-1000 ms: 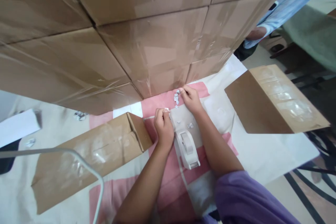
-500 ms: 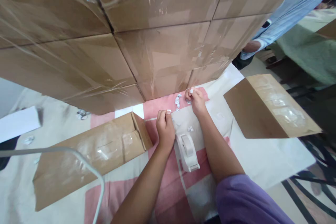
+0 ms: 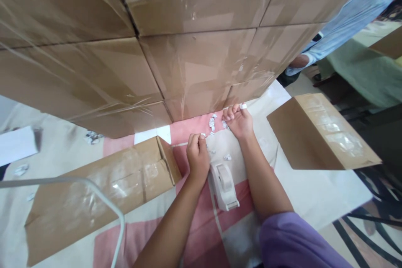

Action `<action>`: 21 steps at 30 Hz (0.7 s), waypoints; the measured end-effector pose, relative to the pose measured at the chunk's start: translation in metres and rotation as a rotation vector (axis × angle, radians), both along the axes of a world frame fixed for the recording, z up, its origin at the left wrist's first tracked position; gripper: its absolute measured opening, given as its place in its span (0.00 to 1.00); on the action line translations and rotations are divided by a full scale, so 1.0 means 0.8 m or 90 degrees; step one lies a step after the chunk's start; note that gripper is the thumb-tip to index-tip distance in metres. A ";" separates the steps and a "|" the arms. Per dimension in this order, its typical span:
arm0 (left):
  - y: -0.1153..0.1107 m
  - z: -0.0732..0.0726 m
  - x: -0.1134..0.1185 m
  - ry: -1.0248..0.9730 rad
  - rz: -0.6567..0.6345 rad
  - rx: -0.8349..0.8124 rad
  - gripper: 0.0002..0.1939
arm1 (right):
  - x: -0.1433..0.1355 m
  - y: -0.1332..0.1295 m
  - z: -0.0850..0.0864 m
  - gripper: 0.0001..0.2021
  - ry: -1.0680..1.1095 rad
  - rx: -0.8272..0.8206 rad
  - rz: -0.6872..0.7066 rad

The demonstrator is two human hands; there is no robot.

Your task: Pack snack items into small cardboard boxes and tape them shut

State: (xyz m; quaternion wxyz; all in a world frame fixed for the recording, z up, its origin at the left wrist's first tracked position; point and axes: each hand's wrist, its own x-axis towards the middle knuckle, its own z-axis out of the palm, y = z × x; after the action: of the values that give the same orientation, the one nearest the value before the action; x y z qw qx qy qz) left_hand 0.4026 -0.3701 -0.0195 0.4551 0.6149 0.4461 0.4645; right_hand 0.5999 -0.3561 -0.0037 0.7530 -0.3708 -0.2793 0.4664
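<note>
My left hand [image 3: 197,154] is closed in a pinch, and a small white piece of paper [image 3: 203,135] peeks out at the thumb tip. My right hand [image 3: 241,123], palm turned up with fingers curled, holds another small white strip [image 3: 243,106] at the thumb and forefinger. Crumpled white scraps [image 3: 212,123] lie on the pink and white cloth [image 3: 201,234] between the hands. Just below the hands stands a white tape dispenser [image 3: 224,186], touched by neither hand's fingers.
Stacked, taped cardboard boxes [image 3: 201,58] form a wall ahead. One carton [image 3: 103,188] lies left, another box [image 3: 326,134] stands right. A pale cable [image 3: 103,199] crosses lower left. Beyond the stack is a person's blue sleeve [image 3: 348,21]. White paper [image 3: 17,145] lies far left.
My right hand has moved slightly right and rolled palm up, its thumb lifting away from the curled fingers with the white strip. My left hand stays nearly still. The view has shifted a little.
</note>
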 end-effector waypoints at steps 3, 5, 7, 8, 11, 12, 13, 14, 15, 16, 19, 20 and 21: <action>-0.001 0.001 0.000 -0.003 -0.001 -0.006 0.14 | 0.002 -0.001 0.000 0.26 0.049 0.022 0.020; -0.001 0.002 -0.001 -0.004 -0.001 -0.009 0.14 | 0.004 -0.001 -0.001 0.26 0.071 0.033 0.029; -0.002 0.003 -0.001 0.002 0.002 -0.008 0.13 | 0.005 -0.002 -0.001 0.26 0.083 0.029 0.028; -0.002 0.004 -0.001 0.008 0.003 -0.008 0.13 | 0.005 -0.002 -0.001 0.26 0.086 0.024 0.023; -0.003 0.005 -0.001 0.019 0.005 -0.043 0.12 | 0.005 -0.002 -0.002 0.26 0.096 0.016 0.017; -0.003 0.005 -0.001 0.018 0.005 -0.063 0.11 | 0.005 -0.002 -0.001 0.26 0.100 0.014 0.018; -0.004 0.005 -0.001 0.015 0.005 -0.080 0.11 | 0.005 -0.002 -0.001 0.26 0.105 0.012 0.020; -0.004 0.005 -0.001 0.012 0.005 -0.092 0.11 | 0.005 -0.002 0.000 0.26 0.110 0.009 0.021; -0.004 0.005 -0.001 0.010 0.005 -0.098 0.11 | 0.004 -0.003 0.001 0.25 0.115 0.006 0.020; -0.004 0.005 -0.001 0.008 0.005 -0.097 0.11 | 0.004 -0.003 0.002 0.25 0.119 0.005 0.019; -0.004 0.006 -0.001 0.000 0.001 -0.091 0.11 | 0.002 -0.003 0.005 0.24 0.128 0.007 0.015; -0.004 0.006 -0.002 -0.002 -0.002 -0.089 0.11 | 0.001 -0.003 0.006 0.24 0.129 0.004 0.012; -0.004 0.006 -0.002 -0.005 -0.004 -0.087 0.11 | 0.001 -0.003 0.007 0.24 0.129 -0.001 0.007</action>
State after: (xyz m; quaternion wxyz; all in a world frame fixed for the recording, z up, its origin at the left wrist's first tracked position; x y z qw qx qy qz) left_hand 0.4013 -0.3731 -0.0148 0.4992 0.5821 0.4730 0.4338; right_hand 0.6005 -0.3585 0.0017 0.7747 -0.3205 -0.2032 0.5058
